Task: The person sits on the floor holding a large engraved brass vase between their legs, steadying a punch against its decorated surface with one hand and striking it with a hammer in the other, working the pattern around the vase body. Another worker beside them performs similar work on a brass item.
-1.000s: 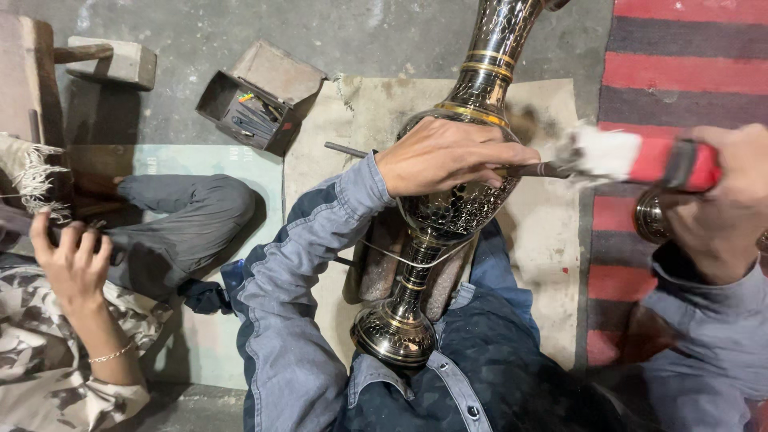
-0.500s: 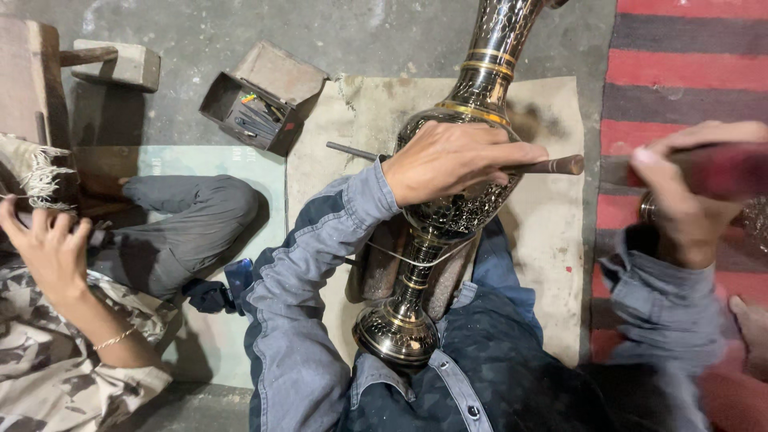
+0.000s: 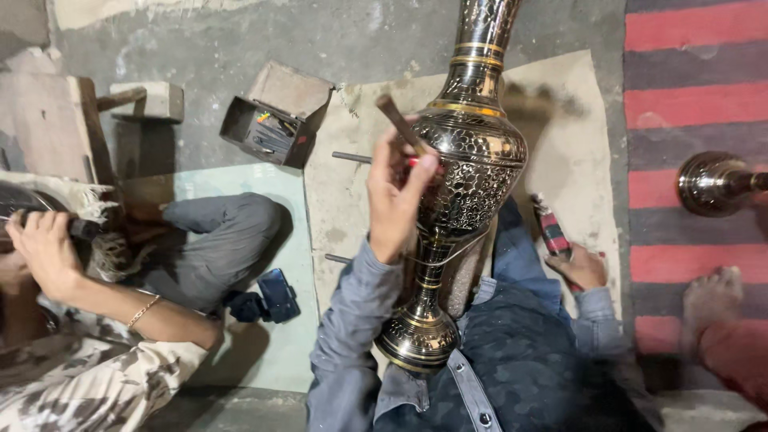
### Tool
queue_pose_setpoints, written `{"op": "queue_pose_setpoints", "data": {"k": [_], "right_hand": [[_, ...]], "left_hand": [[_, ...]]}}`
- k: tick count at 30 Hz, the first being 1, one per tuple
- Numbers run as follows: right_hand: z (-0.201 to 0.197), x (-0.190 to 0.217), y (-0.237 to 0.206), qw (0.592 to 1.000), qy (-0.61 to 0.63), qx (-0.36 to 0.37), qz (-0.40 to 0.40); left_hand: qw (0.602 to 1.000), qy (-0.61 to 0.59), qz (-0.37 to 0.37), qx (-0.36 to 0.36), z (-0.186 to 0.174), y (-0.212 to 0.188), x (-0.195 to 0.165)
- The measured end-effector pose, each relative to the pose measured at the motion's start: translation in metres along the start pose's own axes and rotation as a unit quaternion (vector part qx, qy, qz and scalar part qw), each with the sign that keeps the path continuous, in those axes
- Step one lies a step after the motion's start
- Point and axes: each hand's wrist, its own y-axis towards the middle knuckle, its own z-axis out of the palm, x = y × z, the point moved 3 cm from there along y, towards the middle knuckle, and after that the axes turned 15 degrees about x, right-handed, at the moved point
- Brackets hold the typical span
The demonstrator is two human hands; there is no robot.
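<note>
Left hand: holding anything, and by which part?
Yes. The left hand has its grip on a thin dark rod-like tool at its lower end, tip up beside the engraved brass vase. The right hand rests by a red-handled tool.

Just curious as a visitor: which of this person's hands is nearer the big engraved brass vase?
Left. The left hand holds a thin tool right against the vase. The right hand rests lower down, off to the vase's side, apart from it.
</note>
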Motion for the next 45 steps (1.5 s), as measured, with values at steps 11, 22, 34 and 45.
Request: {"op": "queue_pose_setpoints", "data": {"k": [11, 22, 34, 45], "right_hand": [[-0.157, 0.134, -0.017, 0.903, 0.137, -0.259, -0.313], [-0.283, 0.272, -0.054, 0.917, 0.145, 0.033, -0.370], [-0.304, 0.308, -0.105, 0.820, -0.390, -0.186, -0.376], [-0.300, 0.316, -0.122, 0.845, -0.263, -0.190, -0.426]], "left_hand": [[0.968, 0.224, 0.075, -0.081, 0.047, -0.011, -0.015], [0.949, 0.277, 0.117, -0.093, 0.051, -0.015, -0.007], [0.930, 0.344, 0.068, -0.107, 0.043, -0.021, 0.007], [0.932, 0.338, 0.073, -0.109, 0.045, -0.019, 0.014]]}}
